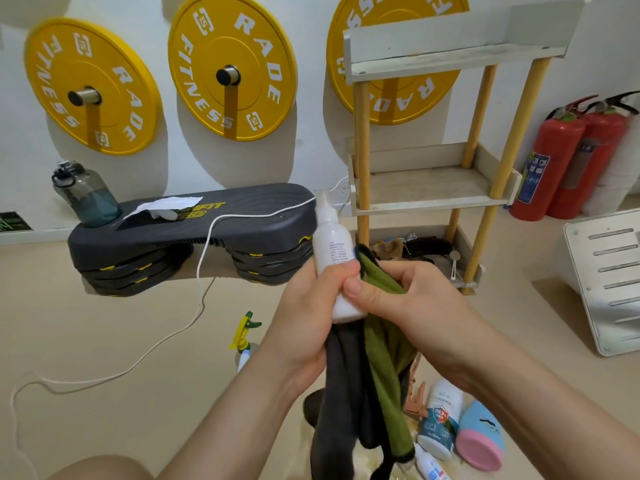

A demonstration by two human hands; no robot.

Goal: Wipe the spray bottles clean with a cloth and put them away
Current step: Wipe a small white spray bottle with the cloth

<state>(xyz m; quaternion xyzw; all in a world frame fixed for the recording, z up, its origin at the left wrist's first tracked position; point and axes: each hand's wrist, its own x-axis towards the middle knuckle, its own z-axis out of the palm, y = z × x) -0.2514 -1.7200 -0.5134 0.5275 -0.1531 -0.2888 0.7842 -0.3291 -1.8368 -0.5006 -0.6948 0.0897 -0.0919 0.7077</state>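
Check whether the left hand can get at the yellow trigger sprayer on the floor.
Likely not yet: the left hand grips the white spray bottle. The trigger sprayer stands on bare floor just beside that forearm, nothing between, so once freed, probably yes.

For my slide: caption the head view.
Left hand grips a white spray bottle; right hand holds a green cloth against it.

Both forearms bare, rising from lower frame edge and converging at centre. Left forearm angles up-right, right forearm up-left. Left hand wraps lower half of spray bottle, thumb laid across its front, bottle upright with slight lean. Right hand just beside left hand, touching it; fingers curled, pinching cloth, thumb tip pressed against bottle just below left thumb. Cloth hangs below both hands.
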